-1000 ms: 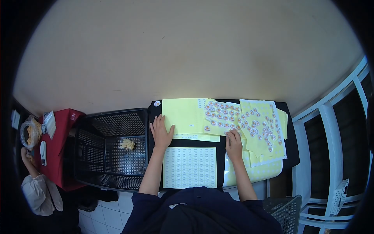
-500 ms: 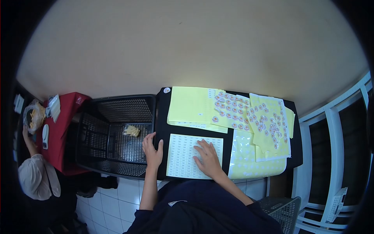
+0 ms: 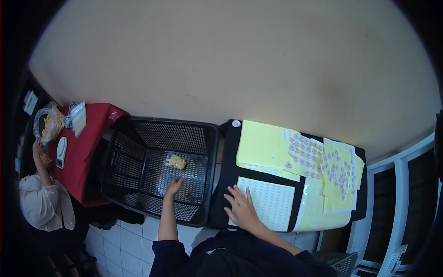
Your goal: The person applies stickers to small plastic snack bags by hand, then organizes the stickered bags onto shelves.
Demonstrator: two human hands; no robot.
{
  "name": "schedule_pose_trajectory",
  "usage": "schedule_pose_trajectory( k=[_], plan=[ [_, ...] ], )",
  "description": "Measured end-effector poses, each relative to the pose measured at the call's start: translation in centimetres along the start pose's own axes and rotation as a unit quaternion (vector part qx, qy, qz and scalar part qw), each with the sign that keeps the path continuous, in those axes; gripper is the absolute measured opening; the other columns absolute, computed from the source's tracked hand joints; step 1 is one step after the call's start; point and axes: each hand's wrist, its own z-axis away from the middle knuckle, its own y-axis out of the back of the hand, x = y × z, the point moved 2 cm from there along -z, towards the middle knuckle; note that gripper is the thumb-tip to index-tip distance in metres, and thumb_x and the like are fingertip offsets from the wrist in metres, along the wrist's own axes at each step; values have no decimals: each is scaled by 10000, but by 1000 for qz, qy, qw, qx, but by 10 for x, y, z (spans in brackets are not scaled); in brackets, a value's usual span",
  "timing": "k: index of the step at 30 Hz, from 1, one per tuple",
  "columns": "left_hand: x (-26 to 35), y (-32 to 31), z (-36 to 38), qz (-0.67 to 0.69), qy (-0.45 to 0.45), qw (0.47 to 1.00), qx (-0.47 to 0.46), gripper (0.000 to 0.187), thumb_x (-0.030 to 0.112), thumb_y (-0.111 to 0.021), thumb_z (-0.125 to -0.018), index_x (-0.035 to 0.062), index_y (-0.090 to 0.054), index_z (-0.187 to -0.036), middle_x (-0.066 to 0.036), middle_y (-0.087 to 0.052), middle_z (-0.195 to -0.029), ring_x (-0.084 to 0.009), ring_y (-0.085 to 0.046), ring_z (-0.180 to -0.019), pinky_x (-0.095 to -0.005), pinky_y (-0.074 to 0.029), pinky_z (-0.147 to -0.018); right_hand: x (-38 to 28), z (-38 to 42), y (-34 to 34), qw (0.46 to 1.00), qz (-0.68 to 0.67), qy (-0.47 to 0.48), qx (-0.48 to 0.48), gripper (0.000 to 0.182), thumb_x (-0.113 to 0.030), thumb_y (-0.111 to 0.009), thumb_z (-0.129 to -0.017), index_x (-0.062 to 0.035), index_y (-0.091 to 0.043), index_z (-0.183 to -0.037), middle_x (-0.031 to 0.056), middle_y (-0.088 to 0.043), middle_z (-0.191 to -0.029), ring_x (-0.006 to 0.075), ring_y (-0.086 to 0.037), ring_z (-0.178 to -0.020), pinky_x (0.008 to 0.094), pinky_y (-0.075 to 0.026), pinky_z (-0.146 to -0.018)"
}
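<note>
The small clear packet of pale-yellow sticks [image 3: 175,161] lies inside the large black perforated plastic basket [image 3: 213,152], on its floor, toward the far wall and a little right of the middle. The left hand [image 3: 174,185] is over the basket, just on the near side of the packet, with its fingers drawn together in a narrow shape; I cannot tell whether they touch or hold anything.

The right hand [image 3: 242,210], fingers spread wide, is over the left part of the white sheet printed with rows of small labels [image 3: 272,201]. This sheet lies by the near edge of the black-covered worktop [image 3: 229,159], left of its middle.

Around the packet the basket floor is bare, with the most room on the near side; the raised rim surrounds it. The basket's right rim stands just beside the worktop's left edge.

A bare black strip runs along that left edge, and another separates the printed sheet from the plain yellow sheets [image 3: 260,145] along the far edge. A round white sticker [image 3: 236,123] sits at the far left corner. Overlapping yellow sheets of round stickers [image 3: 339,173] crowd the right side, leaving a narrow black margin at the right edge.
</note>
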Motion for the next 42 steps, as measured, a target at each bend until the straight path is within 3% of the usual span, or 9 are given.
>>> schedule_pose_trajectory(
  k=[2, 9, 18, 20, 22, 24, 30, 36, 42],
  plan=[
    [-1, 9, -19, 65, 116, 991, -9, 604, 366, -552, -787, -95, -426, -1156, -218, -508, -1125, -288, -507, -1033, -326, -437, -826, -16, -14, -11, 999, 28, -11, -14, 434, -219, -580, -772, -45, -470, -1154, 152, -343, -1297, 303, -254, -1254, 536, -136, -1005],
    [-104, -7, -145, 135, 149, 970, 137, 726, 407, -587, -742, -133, -363, -1172, -306, -439, -1160, -358, -457, -1082, -365, -389, -892, -24, -37, -38, 986, 122, -89, -73, 550, -367, -535, -787, -71, -412, -1233, 209, -199, -1367, 343, -176, -1277, 585, -116, -974],
    [-94, -29, -198, 65, 250, 925, 280, 1020, 581, -685, -563, -177, -336, -1148, -305, -437, -1152, -375, -447, -1085, -371, -353, -943, -30, -51, -42, 968, 156, -149, -128, 503, -421, -528, -779, -129, -484, -1187, 204, -207, -1369, 356, -157, -1282, 664, -66, -916],
    [-83, -33, -201, 71, 274, 912, 296, 936, 494, -726, -570, -142, -338, -1137, -276, -435, -1127, -358, -446, -1068, -365, -365, -925, -42, -63, -34, 966, 239, -99, -10, 350, -348, -489, -817, -86, -587, -1027, 179, -475, -1156, 338, -390, -1143, 472, -226, -986],
    [-101, -44, -211, 71, 301, 900, 307, 864, 407, -767, -577, -107, -341, -1126, -247, -433, -1102, -341, -444, -1051, -359, -376, -907, -41, -65, -36, 969, 177, -167, -30, 354, -215, -607, -721, -109, -572, -1057, 148, -421, -1225, 315, -305, -1222, 479, -168, -1029],
    [-119, -50, -218, 215, 99, 931, 278, 799, 243, -789, -586, -84, -325, -1148, -233, -455, -1077, -317, -472, -1015, -349, -398, -875, -30, -57, -46, 937, 196, -215, -193, 521, -447, -541, -768, -181, -456, -1209, 216, -173, -1370, 374, -127, -1283, 664, -39, -926],
    [-2, -27, -130, 302, -32, 890, 340, 589, 93, -704, -678, -38, -331, -1114, -202, -450, -1090, -266, -469, -1009, -343, -372, -883, -26, -63, -39, 968, 159, -144, -127, 476, -412, -522, -784, -133, -501, -1169, 184, -227, -1366, 358, -174, -1271, 647, -73, -930],
    [134, 4, -18, 295, -270, 858, 321, 611, 55, -665, -697, -11, -266, -1154, -160, -394, -1133, -252, -443, -1023, -343, -376, -878, -15, -101, 8, 990, -25, -69, 117, 458, -190, -636, -728, 11, -475, -1108, 167, -458, -1163, 313, -432, -1095, 396, -310, -949],
    [211, -24, 123, 209, -434, 876, -14, 620, 91, -696, -655, 2, -317, -1137, -137, -459, -1067, -206, -467, -1017, -322, -373, -882, -13, -121, 71, 899, -370, -30, 234, 500, -105, -647, -734, 10, -421, -1165, 143, -479, -1149, 222, -474, -1065, 320, -357, -911]
  ],
)
